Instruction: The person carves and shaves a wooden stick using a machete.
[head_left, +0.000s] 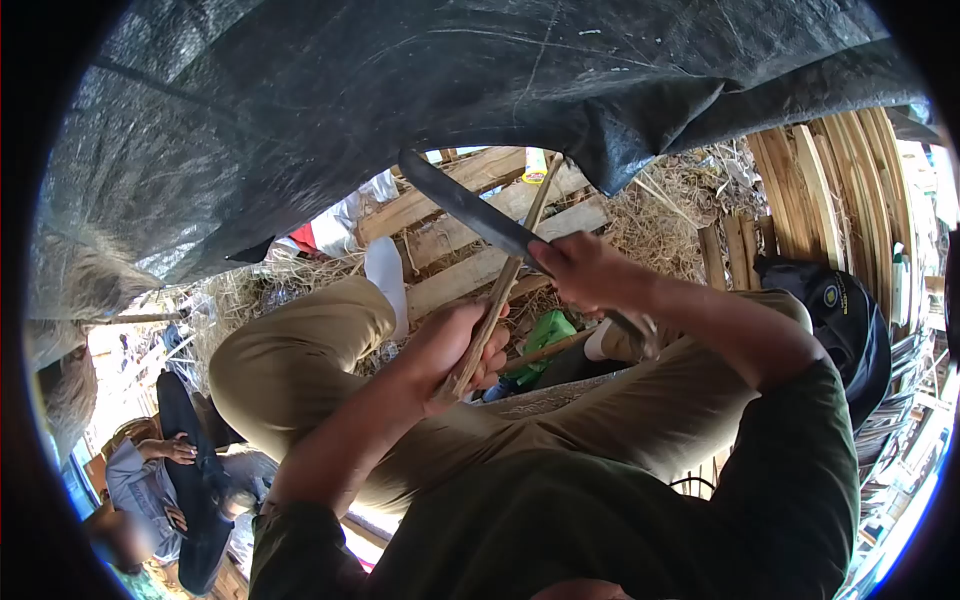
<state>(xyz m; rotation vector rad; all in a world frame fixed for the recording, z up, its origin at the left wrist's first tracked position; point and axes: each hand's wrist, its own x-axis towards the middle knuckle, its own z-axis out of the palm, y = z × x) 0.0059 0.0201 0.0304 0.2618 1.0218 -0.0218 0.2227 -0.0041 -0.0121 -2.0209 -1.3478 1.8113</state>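
My left hand [462, 352] is closed round a long, rough strip of wood [507, 276], which slants up and away from me. In my right hand [588, 274] is the handle of a machete [468, 210], its long dark blade reaching up to the left. The blade crosses the wood strip just above my left hand; whether the edge bites into it I cannot tell. Both hands are above my lap, between my bent knees. Part of the machete's handle is hidden by my right fingers, its end showing below them.
A dark tarp [330, 90] hangs low ahead. Beneath lie pallet slats [470, 280], straw [650, 225] and a green bag [545, 340]. Upright boards [835, 190] and a black backpack [850, 320] stand on the right. Another person [170, 490] sits at lower left.
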